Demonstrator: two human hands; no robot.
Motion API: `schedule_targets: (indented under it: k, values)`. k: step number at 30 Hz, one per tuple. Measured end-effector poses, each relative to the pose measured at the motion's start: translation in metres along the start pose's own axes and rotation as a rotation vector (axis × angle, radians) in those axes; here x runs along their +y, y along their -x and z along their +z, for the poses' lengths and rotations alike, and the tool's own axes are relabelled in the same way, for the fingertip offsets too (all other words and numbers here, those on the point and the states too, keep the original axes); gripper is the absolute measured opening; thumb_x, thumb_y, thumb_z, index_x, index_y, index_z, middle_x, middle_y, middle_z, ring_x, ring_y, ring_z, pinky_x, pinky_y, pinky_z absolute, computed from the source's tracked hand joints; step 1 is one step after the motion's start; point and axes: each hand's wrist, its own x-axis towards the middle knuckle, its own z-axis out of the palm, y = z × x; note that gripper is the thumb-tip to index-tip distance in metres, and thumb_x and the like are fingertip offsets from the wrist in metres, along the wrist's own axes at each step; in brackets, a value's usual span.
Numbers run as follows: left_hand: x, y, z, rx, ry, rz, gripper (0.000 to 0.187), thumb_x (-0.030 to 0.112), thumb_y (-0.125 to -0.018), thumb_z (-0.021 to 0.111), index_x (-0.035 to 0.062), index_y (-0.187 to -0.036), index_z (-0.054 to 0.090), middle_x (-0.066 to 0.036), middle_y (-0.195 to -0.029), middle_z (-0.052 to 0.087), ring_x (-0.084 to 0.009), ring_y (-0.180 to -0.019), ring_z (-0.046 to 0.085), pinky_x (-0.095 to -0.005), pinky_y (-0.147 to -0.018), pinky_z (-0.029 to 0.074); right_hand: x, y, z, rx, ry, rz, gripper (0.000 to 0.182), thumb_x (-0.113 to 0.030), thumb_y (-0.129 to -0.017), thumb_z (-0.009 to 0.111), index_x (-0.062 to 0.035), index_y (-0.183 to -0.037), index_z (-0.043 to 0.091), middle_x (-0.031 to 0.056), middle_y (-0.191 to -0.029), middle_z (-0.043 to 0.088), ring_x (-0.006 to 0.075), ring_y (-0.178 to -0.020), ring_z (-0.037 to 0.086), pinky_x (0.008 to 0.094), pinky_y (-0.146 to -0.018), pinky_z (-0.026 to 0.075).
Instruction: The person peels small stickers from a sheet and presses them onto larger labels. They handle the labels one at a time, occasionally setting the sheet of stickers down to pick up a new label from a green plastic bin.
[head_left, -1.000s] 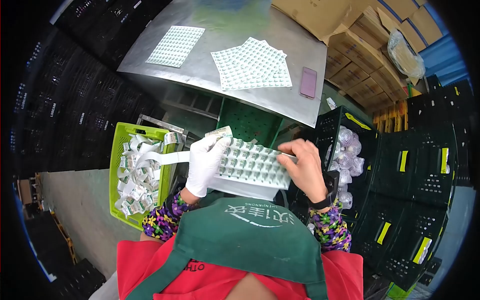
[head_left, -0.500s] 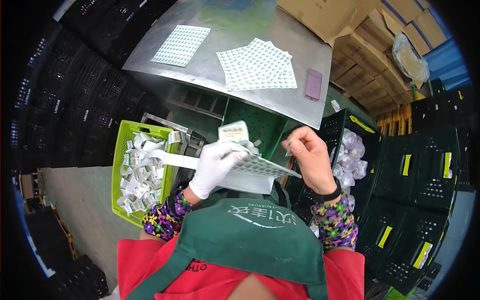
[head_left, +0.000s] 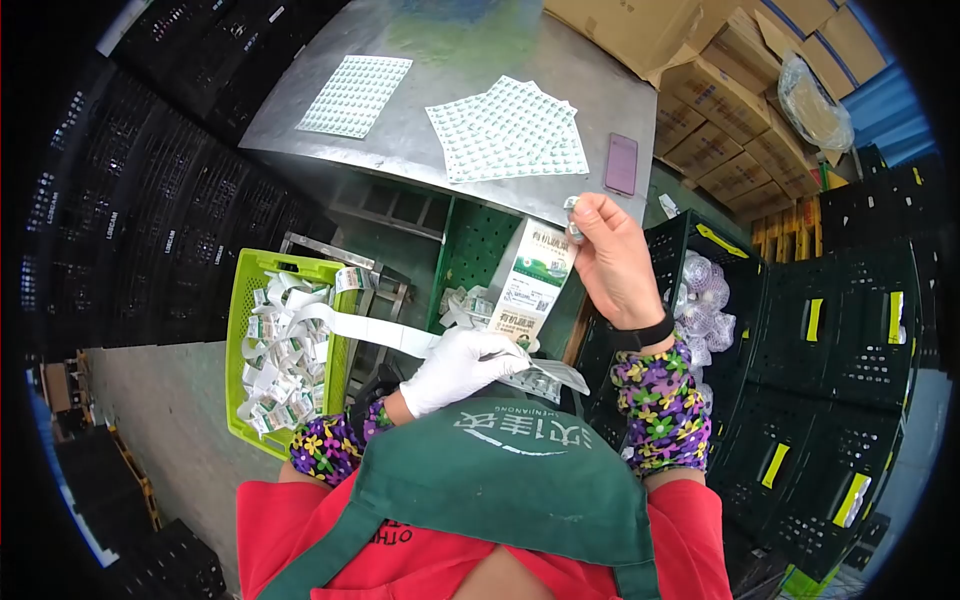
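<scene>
While pinched at its top corner between thumb and fingertips of the bare right hand (head_left: 612,262), raised at about 1 o'clock of the view: one peeled label (head_left: 534,281), hanging free, printed face toward the camera. Below, at centre: gloved left hand (head_left: 462,368), fingers curled together over the near edge of the label sheet (head_left: 540,381), pressing it flat above the green apron (head_left: 500,480). At 9 o'clock: lime crate (head_left: 238,330) heaped with spent backing strips (head_left: 285,350), one strip trailing toward the glove. At 12 o'clock: steel table (head_left: 400,130) bearing spare sheets (head_left: 508,127) and a phone (head_left: 621,164). At 3 o'clock: black crate (head_left: 660,250) of bagged goods (head_left: 702,300). Risks, as judged: dangling adhesive folding onto itself or catching on glove or sleeve; slack grip letting the sheet slide off the lap; trailing strip snagging.
</scene>
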Motion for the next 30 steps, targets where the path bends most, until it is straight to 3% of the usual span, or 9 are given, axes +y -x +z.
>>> schedule_targets:
  k: [4,7,15,18,19,22,25,27,30]
  values:
    - [0.009,0.002,-0.005,0.170,-0.039,0.041,0.013,0.012,-0.085,0.068,0.0027,-0.092,0.072,-0.009,-0.083,0.070,-0.0174,-0.078,0.065,-0.0299,-0.073,0.051,-0.002,0.026,-0.001,0.100,0.299,0.205,0.008,-0.015,-0.094,0.062,-0.0063,-0.094,0.061,-0.0063,-0.083,0.056,0.0026,-0.075,0.050,0.0187,-0.070,0.041]
    - [0.002,-0.003,-0.009,0.281,-0.113,0.201,0.014,0.014,-0.083,0.071,0.0025,-0.091,0.072,-0.012,-0.089,0.071,-0.0213,-0.083,0.068,-0.0327,-0.075,0.052,0.018,0.048,0.002,0.025,0.477,0.103,0.008,-0.010,-0.092,0.063,-0.0025,-0.090,0.061,-0.0074,-0.078,0.056,0.0003,-0.070,0.046,0.0174,-0.063,0.037]
    - [0.016,-0.002,-0.009,0.248,-0.122,0.138,0.013,0.012,-0.082,0.071,0.0020,-0.090,0.071,-0.013,-0.082,0.069,-0.0239,-0.073,0.067,-0.0328,-0.067,0.051,0.044,0.063,0.011,0.009,0.634,0.076,0.015,-0.013,-0.088,0.068,0.0007,-0.087,0.061,-0.0078,-0.063,0.049,0.0015,-0.058,0.039,0.0219,-0.051,0.031]
    - [0.007,-0.003,-0.006,0.302,-0.139,0.199,0.012,0.012,-0.081,0.072,0.0031,-0.089,0.072,-0.014,-0.080,0.069,-0.0244,-0.070,0.067,-0.0334,-0.065,0.051,0.034,0.061,0.019,-0.003,1.129,-0.126,0.027,-0.023,-0.085,0.073,0.0001,-0.089,0.061,-0.0029,-0.057,0.046,0.0054,-0.054,0.041,0.0262,-0.049,0.033]
    - [0.008,-0.002,-0.008,0.303,-0.141,0.199,0.012,0.012,-0.081,0.072,0.0031,-0.089,0.072,-0.014,-0.080,0.069,-0.0244,-0.070,0.067,-0.0334,-0.065,0.051,0.037,0.058,0.014,-0.004,1.128,-0.128,0.027,-0.023,-0.085,0.073,0.0001,-0.089,0.061,-0.0029,-0.057,0.046,0.0054,-0.054,0.041,0.0262,-0.049,0.033]
    - [0.010,-0.002,-0.008,0.285,-0.206,0.284,0.012,0.013,-0.081,0.072,0.0051,-0.089,0.073,-0.013,-0.080,0.070,-0.0253,-0.069,0.066,-0.0333,-0.065,0.051,0.039,0.046,-0.004,-0.150,0.734,0.278,0.021,-0.019,-0.090,0.069,-0.0012,-0.083,0.058,-0.0062,-0.063,0.051,0.0031,-0.059,0.044,0.0240,-0.054,0.036]
    - [0.012,-0.003,-0.002,0.151,-0.041,0.192,0.012,0.015,-0.081,0.071,0.0072,-0.090,0.074,-0.009,-0.079,0.070,-0.0245,-0.068,0.066,-0.0329,-0.065,0.051,0.031,0.036,0.001,-0.070,0.536,0.082,0.019,-0.016,-0.093,0.065,-0.0010,-0.083,0.059,-0.0064,-0.070,0.055,0.0019,-0.063,0.043,0.0215,-0.057,0.036]
    - [0.004,-0.001,0.003,0.012,-0.061,0.137,0.011,0.012,-0.085,0.069,0.0028,-0.088,0.073,-0.008,-0.084,0.072,-0.0148,-0.074,0.066,-0.0277,-0.069,0.050,0.009,0.027,0.005,0.008,0.381,0.114,0.017,-0.016,-0.094,0.064,-0.0019,-0.085,0.060,-0.0064,-0.076,0.056,0.0020,-0.070,0.046,0.0185,-0.065,0.038]
    - [0.003,-0.001,0.003,0.070,0.001,0.090,0.012,0.012,-0.086,0.068,0.0013,-0.091,0.072,-0.008,-0.084,0.072,-0.0140,-0.076,0.066,-0.0273,-0.072,0.051,0.011,0.022,-0.005,0.063,0.268,0.146,0.015,-0.016,-0.095,0.062,-0.0008,-0.094,0.061,-0.0058,-0.079,0.057,0.0024,-0.073,0.049,0.0189,-0.069,0.041]
